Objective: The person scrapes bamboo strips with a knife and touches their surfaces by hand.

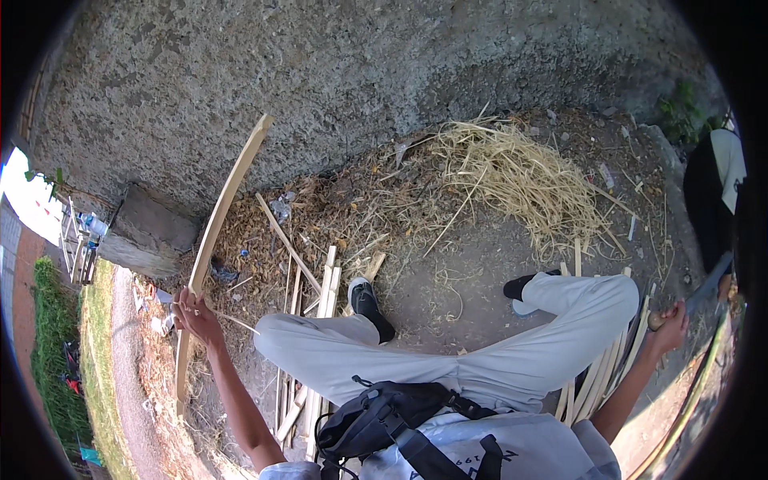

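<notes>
My left hand (196, 314) is closed around a long, pale split bamboo strip (220, 210), out to my left. The strip stands tilted, its upper end over the foot of the wall and its lower end beside my forearm. Far out to my right, my right hand (674, 326) is wrapped round the rounded handle of a large knife (710, 278). Its grey blade points up and away from me. The strip and the knife are well apart. Several more pale strips (328, 290) lie on the ground under and beside my left leg, others (596, 384) by my right thigh.
A heap of thin bamboo shavings (520, 172) lies ahead on the dirt, before a rough wall (360, 72). A stone block (152, 228) juts out at the left. Another person in dark clothing (704, 200) is at the far right. A black bag (384, 424) rests on my lap.
</notes>
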The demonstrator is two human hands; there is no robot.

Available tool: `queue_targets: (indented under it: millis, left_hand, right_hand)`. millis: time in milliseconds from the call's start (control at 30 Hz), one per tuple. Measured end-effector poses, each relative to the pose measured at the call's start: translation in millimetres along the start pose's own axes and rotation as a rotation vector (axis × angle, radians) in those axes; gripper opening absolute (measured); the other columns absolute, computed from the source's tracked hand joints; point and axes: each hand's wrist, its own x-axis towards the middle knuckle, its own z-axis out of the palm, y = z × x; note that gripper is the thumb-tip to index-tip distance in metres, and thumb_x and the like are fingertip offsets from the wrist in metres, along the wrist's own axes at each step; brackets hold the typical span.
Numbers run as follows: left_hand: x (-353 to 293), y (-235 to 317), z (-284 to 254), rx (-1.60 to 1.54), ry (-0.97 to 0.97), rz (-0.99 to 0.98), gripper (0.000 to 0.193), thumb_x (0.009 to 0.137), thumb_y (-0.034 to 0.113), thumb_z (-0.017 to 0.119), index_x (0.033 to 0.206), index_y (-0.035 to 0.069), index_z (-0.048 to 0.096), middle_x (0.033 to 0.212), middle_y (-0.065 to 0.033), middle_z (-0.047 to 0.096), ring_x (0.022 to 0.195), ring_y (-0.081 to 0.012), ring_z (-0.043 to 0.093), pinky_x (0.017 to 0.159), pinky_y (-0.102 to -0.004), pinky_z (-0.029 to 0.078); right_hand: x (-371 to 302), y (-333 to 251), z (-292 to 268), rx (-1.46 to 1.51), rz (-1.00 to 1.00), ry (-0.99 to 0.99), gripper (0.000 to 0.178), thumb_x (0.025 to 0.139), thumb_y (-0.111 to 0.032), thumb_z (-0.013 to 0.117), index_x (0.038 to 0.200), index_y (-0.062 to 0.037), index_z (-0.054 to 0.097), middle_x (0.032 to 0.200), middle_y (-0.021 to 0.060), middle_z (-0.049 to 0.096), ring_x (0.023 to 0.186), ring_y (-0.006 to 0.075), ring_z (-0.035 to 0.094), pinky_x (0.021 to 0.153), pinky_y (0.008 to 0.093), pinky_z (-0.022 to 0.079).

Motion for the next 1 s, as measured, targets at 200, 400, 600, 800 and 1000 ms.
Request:
queue_targets:
  millis: [200,400,600,800,1000]
  left_hand:
    - [81.1,167.9,13.3,-0.256,0.020,0.151,0.027,0.085,0.011,0.063,0.110,0.002,0.059,0.104,-0.0110,0.059,0.105,-0.0284,0.054,0.092,-0.0393,0.031]
    - [71.0,272.0,36.7,-0.615,-0.146,0.101,0.026,0.082,0.012,0.067,0.106,0.004,0.059,0.096,-0.0096,0.058,0.091,-0.0265,0.053,0.086,-0.0368,0.032]
    - [-11.7,311.5,57.8,-0.825,-0.427,0.136,0.028,0.081,0.012,0.068,0.107,0.004,0.062,0.086,-0.0076,0.054,0.077,-0.0232,0.050,0.082,-0.0353,0.031]
    - [-51.7,323.6,63.1,-0.875,-0.637,0.208,0.032,0.078,0.012,0.070,0.109,0.006,0.063,0.085,-0.0047,0.054,0.080,-0.0218,0.050,0.080,-0.0358,0.030]
    - [-75.2,331.8,64.6,-0.981,-0.753,0.304,0.034,0.076,0.008,0.070,0.109,0.007,0.063,0.086,-0.0042,0.055,0.085,-0.0210,0.051,0.081,-0.0358,0.029]
  right_hand:
    - [-109.3,-48.3,95.8,0.247,0.319,-0.488,0.020,0.086,-0.016,0.067,0.078,-0.0117,0.050,0.060,-0.0051,0.041,0.047,0.0032,0.036,0.042,0.0211,0.031]
    - [-225.6,-70.8,175.8,0.354,0.587,-0.832,0.019,0.087,-0.012,0.066,0.088,-0.0118,0.048,0.066,-0.0031,0.047,0.051,0.0043,0.043,0.047,0.0210,0.038]
    - [-307.6,-8.0,210.8,0.233,0.755,-1.017,0.034,0.078,-0.010,0.077,0.086,-0.0093,0.044,0.073,0.0033,0.057,0.056,0.0102,0.052,0.054,0.0265,0.047]
    - [-345.5,54.2,201.7,0.233,0.996,-0.915,0.030,0.081,-0.019,0.075,0.086,-0.0102,0.047,0.073,0.0000,0.052,0.063,0.0100,0.051,0.062,0.0230,0.045]
    - [-336.4,77.2,211.6,0.413,1.260,-0.839,0.020,0.088,-0.024,0.067,0.079,-0.0141,0.053,0.072,-0.0045,0.051,0.063,0.0054,0.048,0.063,0.0196,0.042]
